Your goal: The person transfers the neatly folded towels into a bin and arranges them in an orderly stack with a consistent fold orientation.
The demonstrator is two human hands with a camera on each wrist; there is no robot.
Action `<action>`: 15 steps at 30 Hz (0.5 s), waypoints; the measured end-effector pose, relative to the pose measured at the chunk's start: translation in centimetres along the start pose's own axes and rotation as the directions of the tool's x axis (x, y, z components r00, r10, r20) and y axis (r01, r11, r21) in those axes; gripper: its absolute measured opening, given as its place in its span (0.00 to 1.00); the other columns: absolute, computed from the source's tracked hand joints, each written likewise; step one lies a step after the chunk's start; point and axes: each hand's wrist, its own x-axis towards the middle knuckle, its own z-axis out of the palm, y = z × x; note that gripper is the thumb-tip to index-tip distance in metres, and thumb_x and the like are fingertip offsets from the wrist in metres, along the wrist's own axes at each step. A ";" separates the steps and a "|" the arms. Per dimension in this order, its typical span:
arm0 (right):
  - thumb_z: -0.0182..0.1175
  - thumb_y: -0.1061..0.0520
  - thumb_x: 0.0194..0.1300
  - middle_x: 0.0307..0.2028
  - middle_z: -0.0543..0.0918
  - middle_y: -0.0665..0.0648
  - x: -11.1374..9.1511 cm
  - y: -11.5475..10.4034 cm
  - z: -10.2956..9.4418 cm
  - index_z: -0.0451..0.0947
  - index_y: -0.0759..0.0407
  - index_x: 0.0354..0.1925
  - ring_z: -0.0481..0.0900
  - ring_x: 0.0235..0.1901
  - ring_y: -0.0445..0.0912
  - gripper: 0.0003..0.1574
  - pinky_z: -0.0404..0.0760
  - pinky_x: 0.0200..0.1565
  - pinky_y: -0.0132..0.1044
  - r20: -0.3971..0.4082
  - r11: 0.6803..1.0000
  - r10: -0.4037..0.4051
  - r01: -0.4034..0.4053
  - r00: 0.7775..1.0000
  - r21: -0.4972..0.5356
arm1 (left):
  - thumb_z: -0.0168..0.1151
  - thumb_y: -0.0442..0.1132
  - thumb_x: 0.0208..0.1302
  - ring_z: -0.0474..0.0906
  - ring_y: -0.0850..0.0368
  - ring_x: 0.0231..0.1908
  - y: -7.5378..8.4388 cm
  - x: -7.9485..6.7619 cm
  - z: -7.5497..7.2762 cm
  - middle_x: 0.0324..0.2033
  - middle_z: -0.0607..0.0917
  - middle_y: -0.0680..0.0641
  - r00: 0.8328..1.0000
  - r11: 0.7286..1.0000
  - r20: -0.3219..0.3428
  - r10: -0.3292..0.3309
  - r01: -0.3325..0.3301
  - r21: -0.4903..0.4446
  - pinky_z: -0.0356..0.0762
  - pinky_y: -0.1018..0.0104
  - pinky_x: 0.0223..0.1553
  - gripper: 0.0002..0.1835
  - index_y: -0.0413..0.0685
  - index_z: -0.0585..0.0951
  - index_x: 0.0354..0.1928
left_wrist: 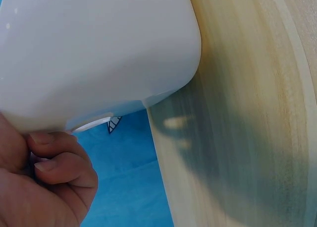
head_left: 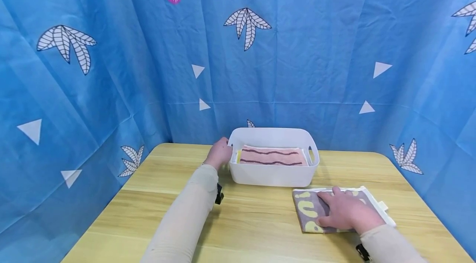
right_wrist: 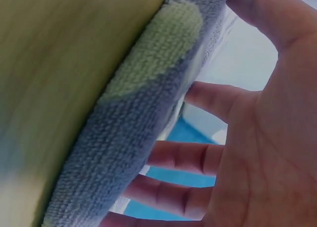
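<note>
My left hand (head_left: 220, 153) is at the left end of a white plastic basket (head_left: 271, 175). In the left wrist view its curled fingers (left_wrist: 69, 167) grip the basket's edge beside the handle slot. Inside the basket lies a folded pink towel (head_left: 271, 155) with dark wavy stripes, and a bit of yellow shows at its left. On the table at the right is a folded grey-purple towel (head_left: 305, 205) with yellow shapes and a white edge. My right hand (head_left: 343, 211) rests on it, fingers spread; the right wrist view shows the fingertips on its top face.
The wooden table (head_left: 245, 221) has rounded far corners. A blue curtain (head_left: 312, 56) with leaf and triangle prints hangs behind it and along both sides. A small white tag (head_left: 383, 205) sticks out from the grey-purple towel's right edge.
</note>
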 end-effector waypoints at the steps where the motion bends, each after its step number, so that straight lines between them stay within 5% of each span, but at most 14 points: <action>1: 0.62 0.23 0.41 0.55 0.69 0.68 0.0 -0.3 0.1 0.68 0.52 0.63 0.70 0.47 0.69 0.57 0.72 0.37 0.62 -0.005 1.000 -0.006 0.006 1.000 -0.006 | 0.46 0.43 0.70 0.74 0.49 0.43 0.0 0.0 0.0 0.41 0.77 0.46 1.000 1.000 0.000 0.000 0.000 -0.001 0.72 0.49 0.46 0.11 0.49 0.69 0.51; 15: 0.60 0.19 0.38 0.57 0.68 0.66 1.5 -7.3 0.7 0.68 0.49 0.63 0.69 0.50 0.66 0.60 0.74 0.39 0.59 -0.074 0.997 -0.072 0.072 0.995 -0.012 | 0.46 0.43 0.70 0.74 0.48 0.43 -0.2 0.2 0.2 0.41 0.77 0.45 0.999 0.999 -0.014 0.035 -0.035 0.023 0.72 0.49 0.45 0.12 0.48 0.69 0.51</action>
